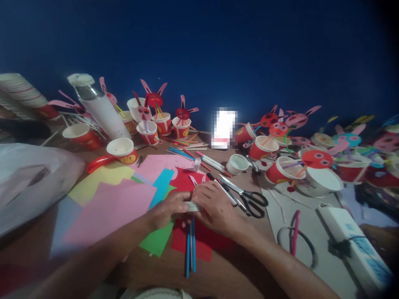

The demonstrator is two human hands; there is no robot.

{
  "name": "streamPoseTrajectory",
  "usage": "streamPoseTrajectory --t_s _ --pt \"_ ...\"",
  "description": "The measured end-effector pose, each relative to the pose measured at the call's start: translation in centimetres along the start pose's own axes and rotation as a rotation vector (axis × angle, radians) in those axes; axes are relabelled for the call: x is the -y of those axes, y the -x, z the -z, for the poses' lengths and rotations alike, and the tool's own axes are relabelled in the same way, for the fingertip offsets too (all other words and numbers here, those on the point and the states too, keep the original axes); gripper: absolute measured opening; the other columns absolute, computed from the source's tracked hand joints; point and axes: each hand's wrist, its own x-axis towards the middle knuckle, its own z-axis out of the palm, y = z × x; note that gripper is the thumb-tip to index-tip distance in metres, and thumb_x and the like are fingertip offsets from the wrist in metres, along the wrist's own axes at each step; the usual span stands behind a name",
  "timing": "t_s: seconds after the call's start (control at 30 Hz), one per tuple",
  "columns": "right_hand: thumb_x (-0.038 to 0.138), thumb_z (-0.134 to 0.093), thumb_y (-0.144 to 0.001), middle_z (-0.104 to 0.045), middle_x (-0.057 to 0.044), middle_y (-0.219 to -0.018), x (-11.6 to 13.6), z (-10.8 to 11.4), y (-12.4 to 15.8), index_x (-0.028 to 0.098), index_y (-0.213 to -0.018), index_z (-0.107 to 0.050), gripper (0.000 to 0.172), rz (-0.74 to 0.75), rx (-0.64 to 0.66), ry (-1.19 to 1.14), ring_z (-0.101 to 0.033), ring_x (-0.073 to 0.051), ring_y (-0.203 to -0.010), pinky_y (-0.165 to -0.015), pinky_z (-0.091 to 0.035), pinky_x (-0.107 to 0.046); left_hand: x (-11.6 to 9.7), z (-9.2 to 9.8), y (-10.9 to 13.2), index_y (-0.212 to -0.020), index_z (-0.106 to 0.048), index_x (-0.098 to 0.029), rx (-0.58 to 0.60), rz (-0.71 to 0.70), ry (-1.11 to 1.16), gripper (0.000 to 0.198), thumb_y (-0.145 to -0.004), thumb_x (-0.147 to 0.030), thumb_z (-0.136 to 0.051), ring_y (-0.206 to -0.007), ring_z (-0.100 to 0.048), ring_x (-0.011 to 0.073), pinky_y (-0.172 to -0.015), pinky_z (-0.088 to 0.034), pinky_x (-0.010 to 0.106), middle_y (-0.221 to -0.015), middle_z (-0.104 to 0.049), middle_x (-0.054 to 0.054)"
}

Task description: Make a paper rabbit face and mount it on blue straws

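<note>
My left hand (173, 207) and my right hand (215, 205) meet over the red paper (199, 245) at the middle of the table. Between them is a small pale roll (193, 206), pinched by the left thumb and fingers. The right fingers curl over its far side. Blue sticks (190, 253) stick out below both hands toward me; the hands hide their upper ends. Just right of my right hand lie black-handled scissors (246, 197) and a white marker (229, 193).
Pink paper (115, 207), green paper (158, 241) and a plastic bag (34, 182) lie left. Red cups with rabbit faces (148, 133) line the back. A small white cup (237, 164) and a power strip (355, 245) are right.
</note>
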Motion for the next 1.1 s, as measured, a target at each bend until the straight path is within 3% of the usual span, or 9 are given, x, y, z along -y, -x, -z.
streamPoseTrajectory --t_s 0.13,0.33,0.63,0.87,1.1 --pt "0.028 -0.053 -0.089 -0.063 -0.005 -0.082 0.19 0.05 -0.08 0.018 -0.079 -0.055 0.014 -0.011 0.001 -0.032 -0.054 -0.02 -0.084 -0.078 -0.038 -0.036 -0.03 0.12 0.08 -0.09 -0.065 -0.011 0.03 0.007 0.039 0.033 -0.067 -0.034 -0.062 -0.052 -0.056 0.0115 -0.042 -0.044 0.017 -0.068 -0.063 0.004" --pt "0.027 -0.052 -0.089 -0.063 -0.005 -0.078 0.43 0.66 -0.36 0.02 -0.075 -0.055 0.015 -0.071 -0.059 -0.175 -0.053 -0.019 -0.077 -0.073 -0.038 -0.034 -0.19 0.42 0.12 -0.098 -0.065 -0.009 0.131 0.013 0.181 0.044 -0.059 -0.028 -0.061 -0.056 -0.061 0.0151 -0.045 -0.047 0.02 -0.073 -0.065 0.007" --pt "0.026 -0.054 -0.087 -0.062 -0.006 -0.078 0.26 0.84 -0.42 0.018 -0.073 -0.054 0.016 -0.084 -0.017 -0.182 -0.054 -0.019 -0.078 -0.074 -0.037 -0.034 0.14 0.83 -0.08 -0.102 -0.064 -0.007 0.222 0.013 0.26 0.044 -0.062 -0.024 -0.059 -0.065 -0.065 0.0191 -0.048 -0.05 0.022 -0.08 -0.068 0.011" --pt "0.025 -0.056 -0.084 -0.059 -0.003 -0.074 0.23 0.69 -0.39 0.018 -0.071 -0.052 0.016 -0.102 0.005 -0.102 -0.051 -0.017 -0.074 -0.073 -0.036 -0.033 -0.22 0.57 0.01 -0.096 -0.064 -0.01 0.128 0.044 0.148 0.036 -0.068 -0.033 -0.067 -0.061 -0.063 0.0167 -0.047 -0.048 0.02 -0.076 -0.066 0.008" --pt "0.024 -0.061 -0.081 -0.062 -0.004 -0.077 0.4 0.19 -0.15 0.018 -0.077 -0.056 0.009 -0.078 0.01 0.001 -0.054 -0.02 -0.079 -0.078 -0.037 -0.037 0.56 0.51 -0.29 -0.091 -0.061 -0.012 0.054 0.097 0.084 0.043 -0.073 -0.051 -0.068 -0.05 -0.057 0.0122 -0.043 -0.045 0.019 -0.064 -0.061 0.003"
